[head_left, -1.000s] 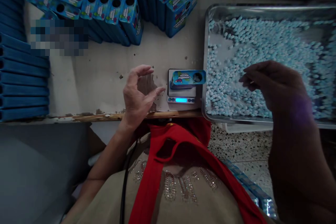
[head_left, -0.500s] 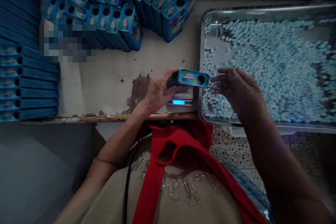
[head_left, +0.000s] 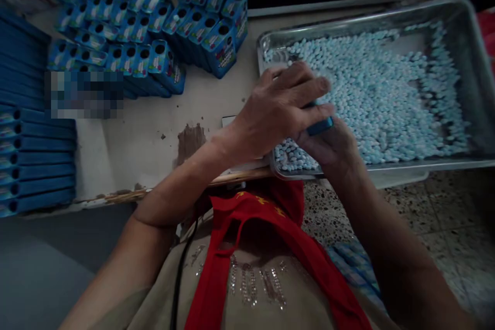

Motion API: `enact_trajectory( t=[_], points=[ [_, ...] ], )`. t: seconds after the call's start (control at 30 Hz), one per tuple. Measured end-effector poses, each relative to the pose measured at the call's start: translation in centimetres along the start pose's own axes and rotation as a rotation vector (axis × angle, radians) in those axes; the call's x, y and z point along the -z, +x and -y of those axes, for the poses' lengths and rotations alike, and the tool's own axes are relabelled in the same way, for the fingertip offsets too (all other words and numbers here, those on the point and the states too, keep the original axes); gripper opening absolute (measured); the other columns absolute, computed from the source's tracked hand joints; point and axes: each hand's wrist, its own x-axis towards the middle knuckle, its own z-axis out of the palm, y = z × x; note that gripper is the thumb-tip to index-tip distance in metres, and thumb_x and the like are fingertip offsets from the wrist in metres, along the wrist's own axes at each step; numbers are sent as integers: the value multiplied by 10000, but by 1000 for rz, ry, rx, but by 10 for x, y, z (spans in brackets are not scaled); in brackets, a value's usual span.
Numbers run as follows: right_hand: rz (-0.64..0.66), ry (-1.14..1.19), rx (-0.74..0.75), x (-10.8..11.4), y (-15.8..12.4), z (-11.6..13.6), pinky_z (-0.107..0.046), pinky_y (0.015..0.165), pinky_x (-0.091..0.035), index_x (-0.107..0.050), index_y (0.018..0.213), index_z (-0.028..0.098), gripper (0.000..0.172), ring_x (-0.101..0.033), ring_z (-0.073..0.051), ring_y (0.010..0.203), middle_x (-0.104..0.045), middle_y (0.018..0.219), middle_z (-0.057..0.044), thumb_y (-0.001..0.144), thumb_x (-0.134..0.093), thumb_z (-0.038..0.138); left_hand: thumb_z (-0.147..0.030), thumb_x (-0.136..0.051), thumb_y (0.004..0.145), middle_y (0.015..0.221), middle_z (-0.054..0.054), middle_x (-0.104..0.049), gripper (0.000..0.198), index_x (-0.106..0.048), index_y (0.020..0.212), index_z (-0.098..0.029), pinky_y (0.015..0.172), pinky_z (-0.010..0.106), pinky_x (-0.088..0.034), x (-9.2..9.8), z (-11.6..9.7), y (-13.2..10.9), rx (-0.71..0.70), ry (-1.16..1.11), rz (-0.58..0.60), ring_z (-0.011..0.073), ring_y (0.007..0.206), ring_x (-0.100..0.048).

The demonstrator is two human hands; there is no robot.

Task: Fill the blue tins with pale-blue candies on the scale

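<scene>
I am holding a blue tin [head_left: 320, 126] between both hands, over the near left part of a metal tray [head_left: 474, 62]. My left grip [head_left: 280, 105] is curling down across the tin, fingers closed on it, while my right grip [head_left: 335, 144] is cupping it from beneath, its fingers mostly hidden; only a blue end is showing between them. Pale blue candies [head_left: 375, 103] are covering much of the tray. On the worn counter [head_left: 143, 118], a scale [head_left: 228, 121] is peeking from behind my left arm, and rows of tins [head_left: 131, 56] are standing farther back. A speckled floor [head_left: 328, 211] is showing below.
</scene>
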Motion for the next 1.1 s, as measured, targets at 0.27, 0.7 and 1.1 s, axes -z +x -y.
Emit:
enact_trajectory(
  t=[0.27, 0.7, 1.1],
  points=[
    [3, 598, -257, -6, 11, -9, -425, 986, -709, -653, 962, 320, 228, -747, -222, 1085, -803, 1008, 22, 902, -872, 341, -157, -962, 1020, 1271, 21, -872, 178, -905, 1117, -295, 1401, 606, -512, -27, 47, -12, 46, -115, -253, 330, 1424, -751],
    [27, 382, -335, 19, 19, 6, -174, 625, -580, -776, 1080, 225, 149, -654, -100, 731, -755, 960, -23, 943, -830, 202, -474, -1077, 837, 1249, 36, -834, 660, -722, 1363, -293, 1014, 370, -730, -57, 117, -122, 371, -684, -667, 265, 1153, -852],
    [464, -166, -149, -10, 4, 58, -252, 599, -496, -827, 1030, 228, 181, -573, -119, 680, -706, 823, -10, 954, -963, 321, -557, -1090, 891, 1433, 101, -818, 836, -668, 1573, -319, 1164, 405, -698, -77, 129, -164, 285, -655, -599, 286, 1337, -827]
  ],
)
